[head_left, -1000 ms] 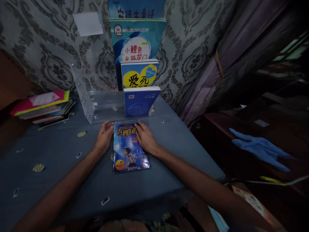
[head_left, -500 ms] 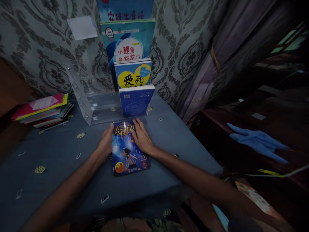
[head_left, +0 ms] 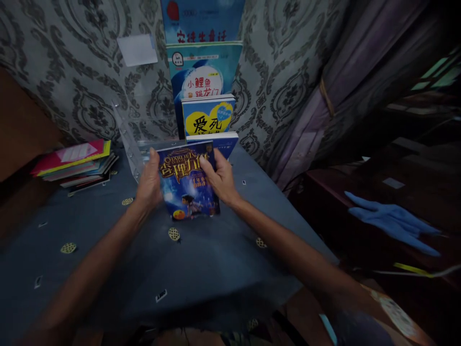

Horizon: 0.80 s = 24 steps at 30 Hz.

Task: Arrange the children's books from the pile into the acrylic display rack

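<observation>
A blue book (head_left: 187, 192) with gold lettering and a cartoon figure on its cover is raised off the table, its top tilted up. My left hand (head_left: 149, 180) grips its left edge, thumb near the upper corner. On the opposite side my right hand (head_left: 221, 178) holds the upper right edge, thumb lying on the cover. Just behind it stands a clear acrylic stand (head_left: 126, 139), its left part bare. In the right part of the stand are a dark blue book (head_left: 226, 142), a yellow-and-blue book (head_left: 209, 117) and a teal book (head_left: 207, 60) in rising steps.
Another blue book (head_left: 203, 19) tops the display. To the left lies a stack of thin books (head_left: 77, 161) on the cloth-covered table (head_left: 216, 259). A blue glove (head_left: 392, 218) rests on a dark surface at the right. Behind are a patterned curtain (head_left: 281, 62) and a white card (head_left: 137, 50).
Both hands have lifted the blue book from the table and moved it forward toward the stand. It now covers most of the dark blue book. The view has shifted slightly.
</observation>
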Tool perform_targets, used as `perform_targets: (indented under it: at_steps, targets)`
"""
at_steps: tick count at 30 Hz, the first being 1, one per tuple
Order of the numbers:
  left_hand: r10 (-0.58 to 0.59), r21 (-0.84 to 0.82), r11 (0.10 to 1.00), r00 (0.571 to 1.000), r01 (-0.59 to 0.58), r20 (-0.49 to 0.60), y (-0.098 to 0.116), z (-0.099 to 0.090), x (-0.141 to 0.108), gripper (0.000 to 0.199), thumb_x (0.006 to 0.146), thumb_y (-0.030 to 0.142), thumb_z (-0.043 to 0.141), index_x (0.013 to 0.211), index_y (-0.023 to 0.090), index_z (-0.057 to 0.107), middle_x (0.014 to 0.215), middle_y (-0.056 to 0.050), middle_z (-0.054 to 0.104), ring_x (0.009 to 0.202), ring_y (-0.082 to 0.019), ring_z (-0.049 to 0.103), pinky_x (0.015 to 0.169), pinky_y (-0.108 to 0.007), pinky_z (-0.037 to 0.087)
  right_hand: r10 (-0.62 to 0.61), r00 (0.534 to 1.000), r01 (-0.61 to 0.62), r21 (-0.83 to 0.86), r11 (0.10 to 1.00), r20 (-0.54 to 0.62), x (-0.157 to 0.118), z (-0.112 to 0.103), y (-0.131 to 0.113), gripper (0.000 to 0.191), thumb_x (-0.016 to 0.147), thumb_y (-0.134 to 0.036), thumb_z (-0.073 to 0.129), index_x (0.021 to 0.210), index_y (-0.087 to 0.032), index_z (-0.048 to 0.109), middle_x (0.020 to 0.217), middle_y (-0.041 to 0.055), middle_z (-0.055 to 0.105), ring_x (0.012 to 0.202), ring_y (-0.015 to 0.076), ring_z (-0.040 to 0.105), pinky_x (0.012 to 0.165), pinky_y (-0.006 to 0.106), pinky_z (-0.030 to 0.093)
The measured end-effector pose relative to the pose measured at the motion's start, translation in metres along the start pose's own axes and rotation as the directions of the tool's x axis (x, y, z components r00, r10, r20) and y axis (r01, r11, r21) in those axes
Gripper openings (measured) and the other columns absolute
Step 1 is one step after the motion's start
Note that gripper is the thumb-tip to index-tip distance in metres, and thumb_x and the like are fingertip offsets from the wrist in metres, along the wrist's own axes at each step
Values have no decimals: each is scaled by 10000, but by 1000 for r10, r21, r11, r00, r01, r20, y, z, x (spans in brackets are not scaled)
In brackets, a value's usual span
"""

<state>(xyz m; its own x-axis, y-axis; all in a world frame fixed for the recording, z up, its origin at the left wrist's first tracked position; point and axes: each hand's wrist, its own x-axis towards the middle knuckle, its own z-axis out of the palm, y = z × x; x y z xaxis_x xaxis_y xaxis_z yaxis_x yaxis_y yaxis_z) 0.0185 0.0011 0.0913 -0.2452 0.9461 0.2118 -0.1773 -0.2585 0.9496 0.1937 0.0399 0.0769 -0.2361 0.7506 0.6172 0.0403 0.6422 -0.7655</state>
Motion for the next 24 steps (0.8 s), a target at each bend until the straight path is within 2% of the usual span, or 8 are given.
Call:
perform_targets:
  at_steps: [2,4,7,10,12,15,20,24]
  targets:
    - [275,145,950,961,-275,20,20,-7,-1,694,787,838,539,1032,225,753,1026,-64,755,1134,-314,660,996,-438,530,-101,993,101,3,995,55,12,-14,-20,357,991,-470,521,1231,-234,642,1094,15,712,1042,210,665,956,436,570]
    - [369,259,866,896,-428,249,29,-20,-15,702,741,847,582,968,217,794,1014,-88,762,1083,-319,675,998,-441,515,-128,970,134,-13,991,206,3,-31,-27,333,970,-465,569,1210,-264,682,1120,5,732,1072,214,678,983,445,561]
    - [160,371,828,811,-421,562,15,-39,-58,553,734,751,692,1031,299,804,1037,-88,779,1034,-318,704,1005,-485,499,-114,852,149,-28,988,511,-44,-51,-13,273,979,-382,587,1202,-285,712,1219,23,738,1165,211,676,1033,442,542]
    - [-59,527,728,726,-438,685,-17,-51,-105,547,682,592,837,1169,363,745,1207,-78,743,1156,-336,675,1093,-535,432,-90,714,153,-29,988,694,-104,-59,14,297,979,-243,593,1259,-240,691,1329,87,687,1295,212,603,1118,450,478]
    - [-70,534,657,663,-531,746,-35,-55,-126,607,724,544,830,1281,356,678,1281,-89,707,1228,-327,641,1114,-535,417,-89,692,166,-38,985,716,-129,-61,24,357,963,-165,592,1305,-246,662,1351,95,671,1342,201,560,1165,469,422]
    - [0,483,550,578,-682,816,-48,-57,-137,642,809,536,762,1389,323,587,1324,-105,681,1258,-292,627,1114,-494,434,-15,620,112,-71,991,784,-131,-71,17,463,938,-169,646,1391,-251,590,1428,98,612,1416,198,474,1208,480,350]
    - [89,402,363,461,-841,883,-49,-56,-133,652,900,585,630,1407,185,538,1316,-143,680,1235,-264,640,1088,-460,464,170,337,-99,-144,985,926,-87,-82,-23,726,786,-415,830,1439,-276,544,1512,82,530,1478,270,369,1242,487,255]
    - [81,418,320,464,-850,882,-47,-55,-135,575,922,595,592,1311,172,604,1203,-129,729,1119,-254,692,1041,-438,500,84,406,-117,-39,992,910,-74,-38,-29,651,950,-431,645,1527,-232,418,1595,95,406,1497,236,337,1240,434,268]
